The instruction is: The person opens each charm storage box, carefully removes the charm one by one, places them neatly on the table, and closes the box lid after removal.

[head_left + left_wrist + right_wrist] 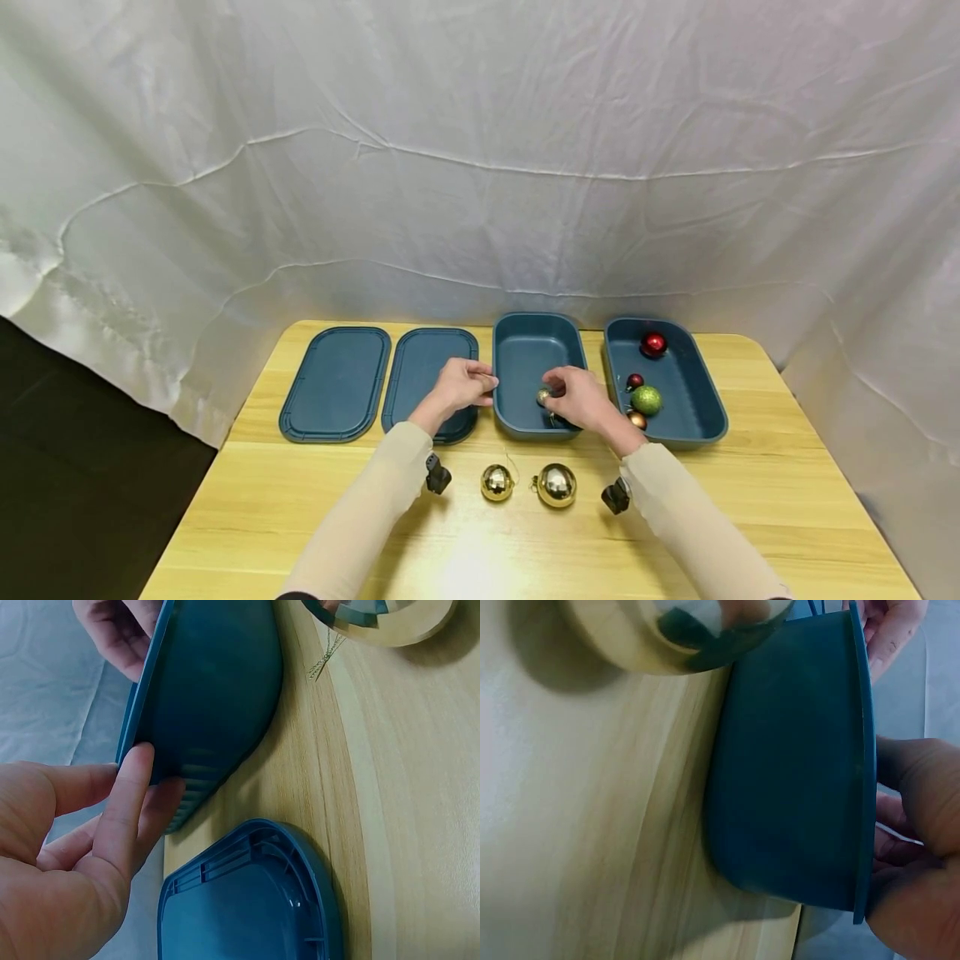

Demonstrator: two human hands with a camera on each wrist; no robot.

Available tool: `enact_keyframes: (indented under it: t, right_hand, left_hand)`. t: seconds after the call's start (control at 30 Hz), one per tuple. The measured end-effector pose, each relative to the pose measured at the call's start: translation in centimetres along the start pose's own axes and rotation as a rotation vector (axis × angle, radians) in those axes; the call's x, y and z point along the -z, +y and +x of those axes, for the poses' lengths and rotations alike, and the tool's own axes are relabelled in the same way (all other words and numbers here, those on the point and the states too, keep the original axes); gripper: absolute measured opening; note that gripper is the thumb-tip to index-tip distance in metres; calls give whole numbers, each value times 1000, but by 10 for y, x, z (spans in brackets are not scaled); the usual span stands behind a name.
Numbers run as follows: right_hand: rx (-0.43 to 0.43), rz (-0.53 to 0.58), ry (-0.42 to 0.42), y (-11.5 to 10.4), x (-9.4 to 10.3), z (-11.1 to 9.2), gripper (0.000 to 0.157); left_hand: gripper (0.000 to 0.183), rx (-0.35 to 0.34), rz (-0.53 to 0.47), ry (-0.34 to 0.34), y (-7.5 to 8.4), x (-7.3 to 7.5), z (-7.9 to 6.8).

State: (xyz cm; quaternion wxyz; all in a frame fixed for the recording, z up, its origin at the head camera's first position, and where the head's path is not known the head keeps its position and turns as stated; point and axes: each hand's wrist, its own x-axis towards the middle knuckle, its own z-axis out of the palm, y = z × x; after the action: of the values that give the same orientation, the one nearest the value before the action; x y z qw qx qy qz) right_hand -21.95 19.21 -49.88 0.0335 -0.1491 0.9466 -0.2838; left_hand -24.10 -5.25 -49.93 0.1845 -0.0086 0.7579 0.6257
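My left hand (462, 385) pinches the left rim of a blue plastic box (534, 354), with fingertips against its outer wall in the left wrist view. Inside the front part of this box, my right hand (581, 398) holds a small gold Christmas ball (542, 396) between thumb and fingers. Below that hand a dark, shiny patch shows on the box floor, partly covered. In the right wrist view the box wall (795, 765) hides the ball and the fingertips. Two shiny gold balls lie on the table in front of the box, a smaller one (497, 482) and a larger one (557, 485).
To the right stands a second blue box (690, 392) containing a red ball (653, 343), a small dark red one (635, 381), a glittery green one (646, 401) and a copper one (637, 419). Two blue lids (337, 383) lie left; my left forearm overlaps the nearer lid (431, 358).
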Motion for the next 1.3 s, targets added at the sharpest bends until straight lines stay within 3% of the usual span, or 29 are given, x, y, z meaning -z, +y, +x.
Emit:
enact_keyframes:
  t: [0.2,0.7,1.3]
  right_hand:
    - [-6,-42,-20,-1,-5,5,35]
    - [-48,50,-64,-2,-14,13,32]
    - [-41,43,-1,-2,-24,21,24]
  left_hand:
    - [39,-1,4,4,0,-1,-1]
    - [40,10,-5,-4,2,0,-1]
    - [39,18,-6,-2,3,0,-1]
